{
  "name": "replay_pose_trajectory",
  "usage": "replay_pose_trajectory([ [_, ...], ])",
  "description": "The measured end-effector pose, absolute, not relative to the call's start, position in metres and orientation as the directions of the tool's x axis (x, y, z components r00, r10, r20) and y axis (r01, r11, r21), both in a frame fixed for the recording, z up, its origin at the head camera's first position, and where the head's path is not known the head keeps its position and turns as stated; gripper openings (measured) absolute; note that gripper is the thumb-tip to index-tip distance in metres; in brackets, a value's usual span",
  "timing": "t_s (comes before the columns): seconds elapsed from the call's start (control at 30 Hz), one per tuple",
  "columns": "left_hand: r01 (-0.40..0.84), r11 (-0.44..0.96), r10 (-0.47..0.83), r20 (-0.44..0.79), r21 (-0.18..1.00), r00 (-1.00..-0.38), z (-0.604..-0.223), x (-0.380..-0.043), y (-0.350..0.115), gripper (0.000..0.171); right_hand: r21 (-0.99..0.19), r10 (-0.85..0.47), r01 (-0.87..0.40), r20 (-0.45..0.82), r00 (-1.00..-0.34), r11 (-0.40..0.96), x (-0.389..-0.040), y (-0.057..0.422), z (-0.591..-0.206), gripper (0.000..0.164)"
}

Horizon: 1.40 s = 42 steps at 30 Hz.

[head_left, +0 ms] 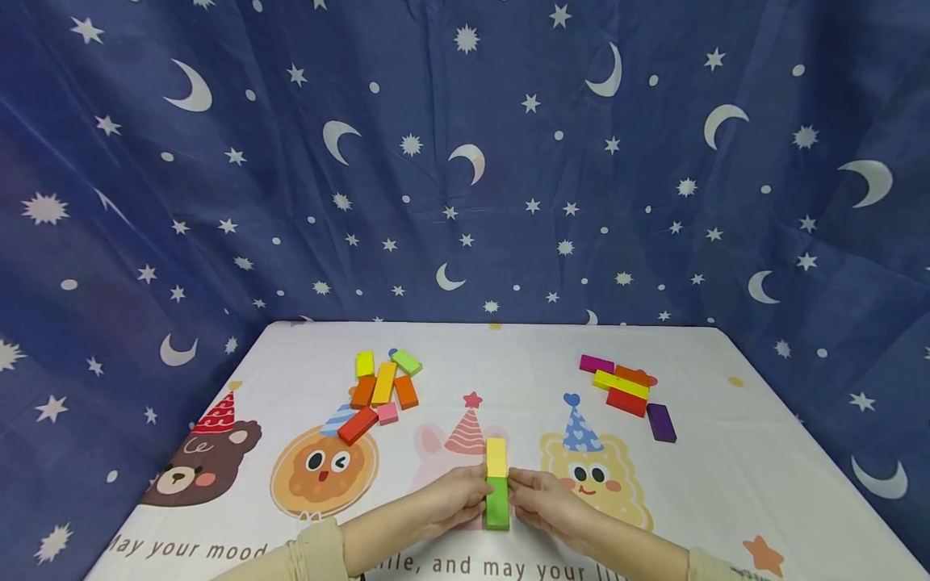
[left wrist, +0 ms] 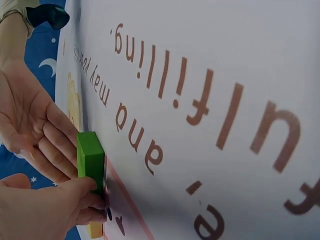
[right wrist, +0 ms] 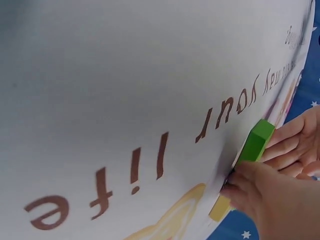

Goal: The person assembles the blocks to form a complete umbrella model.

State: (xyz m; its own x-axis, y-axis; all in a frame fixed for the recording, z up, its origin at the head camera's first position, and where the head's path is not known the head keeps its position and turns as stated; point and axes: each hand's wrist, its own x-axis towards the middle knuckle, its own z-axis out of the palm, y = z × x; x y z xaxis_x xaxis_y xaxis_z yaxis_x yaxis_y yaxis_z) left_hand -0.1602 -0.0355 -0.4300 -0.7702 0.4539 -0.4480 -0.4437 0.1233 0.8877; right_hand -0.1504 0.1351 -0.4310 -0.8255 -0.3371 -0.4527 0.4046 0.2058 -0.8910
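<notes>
A yellow block [head_left: 496, 457] and a green block [head_left: 497, 507] lie end to end in one line on the white tablecloth. From the left side, my left hand [head_left: 458, 498] touches the pair with its fingertips, near where the two colours meet. Opposite it, my right hand [head_left: 554, 504] rests its fingertips against the right side. In the left wrist view, the green block [left wrist: 90, 157] runs between the hands, and the palm of the right hand [left wrist: 32, 112] faces it. The right wrist view shows the yellow block [right wrist: 219, 208] partly hidden behind the right hand's fingers.
At the back left lies a loose group of blocks, among them a red block [head_left: 358, 425], a pink block [head_left: 388, 413] and a light green block [head_left: 406, 361]. Back right, a purple block [head_left: 662, 423] lies beside a red block [head_left: 626, 402] and several others. A starry blue curtain [head_left: 465, 161] hangs behind.
</notes>
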Motion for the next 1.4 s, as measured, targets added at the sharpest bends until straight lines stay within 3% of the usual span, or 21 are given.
replay_pose_trajectory([
  [0.13, -0.409, 0.150, 0.440, -0.431, 0.900, -0.787, -0.431, -0.162, -0.036, 0.060, -0.904, -0.303, 0.375, -0.423, -0.854, 0.205, -0.153, 0.133, -0.433, 0.065],
  [0.2, -0.335, 0.208, 0.424, -0.393, 0.919, -0.816, -0.432, -0.163, -0.038, 0.059, -0.913, -0.287, 0.353, -0.401, -0.870, 0.204, -0.156, 0.134, -0.435, 0.064],
  [0.3, -0.103, 0.356, 0.411, -0.255, 0.929, -0.875, -0.435, -0.169, -0.046, 0.054, -0.921, -0.269, 0.316, -0.372, -0.888, 0.229, -0.161, 0.137, -0.438, 0.060],
  [0.37, 0.108, 0.474, 0.427, -0.120, 0.874, -0.896, -0.438, -0.177, -0.051, 0.050, -0.917, -0.266, 0.273, -0.352, -0.897, 0.292, -0.165, 0.140, -0.438, 0.057],
  [0.47, 0.372, 0.596, 0.525, 0.005, 0.712, -0.851, -0.439, -0.192, -0.056, 0.051, -0.903, -0.321, 0.144, -0.288, -0.902, 0.406, -0.172, 0.149, -0.439, 0.055],
  [0.63, 0.600, 0.653, 0.701, -0.068, 0.462, -0.710, -0.440, -0.206, -0.056, 0.064, -0.716, -0.538, -0.242, -0.217, -0.815, 0.655, -0.175, 0.161, -0.440, 0.059],
  [0.73, 0.650, 0.665, 0.721, -0.088, 0.368, -0.687, -0.441, -0.200, -0.050, 0.064, -0.584, -0.605, -0.389, -0.232, -0.762, 0.713, -0.172, 0.165, -0.440, 0.060],
  [0.83, 0.677, 0.678, 0.721, -0.080, 0.287, -0.688, -0.441, -0.192, -0.044, 0.064, -0.561, -0.600, -0.395, -0.241, -0.763, 0.728, -0.171, 0.170, -0.440, 0.060],
  [0.97, 0.681, 0.691, 0.714, -0.080, 0.242, -0.696, -0.441, -0.187, -0.039, 0.065, -0.584, -0.564, -0.348, -0.238, -0.791, 0.734, -0.174, 0.178, -0.438, 0.062],
  [1.17, 0.651, 0.711, 0.691, -0.091, 0.266, -0.717, -0.439, -0.185, -0.035, 0.065, -0.589, -0.552, -0.369, -0.161, -0.818, 0.719, -0.179, 0.203, -0.430, 0.066],
  [1.4, 0.663, 0.725, 0.687, -0.123, 0.187, -0.716, -0.437, -0.184, -0.031, 0.065, -0.521, -0.387, -0.300, -0.064, -0.920, 0.799, -0.194, 0.239, -0.419, 0.071],
])
